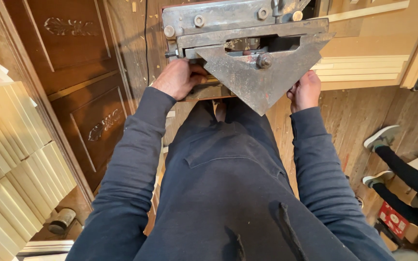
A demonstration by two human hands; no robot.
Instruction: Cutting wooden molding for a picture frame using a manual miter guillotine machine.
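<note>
A heavy grey metal machine (247,43) with bolts and a triangular steel plate (260,77) stands right in front of me. My left hand (177,77) is curled under the machine's left edge, gripping a flat piece beneath the plate. My right hand (306,89) is closed at the plate's right lower edge; what it holds is hidden. Both arms wear dark blue sleeves, and my dark trousers fill the lower middle.
Carved dark wooden door panels (83,87) lean at the left. Stacks of pale wooden strips (10,159) lie at lower left. Light moulded boards (364,67) rest at the right. Another person's legs and light shoes (380,137) show at far right on the plank floor.
</note>
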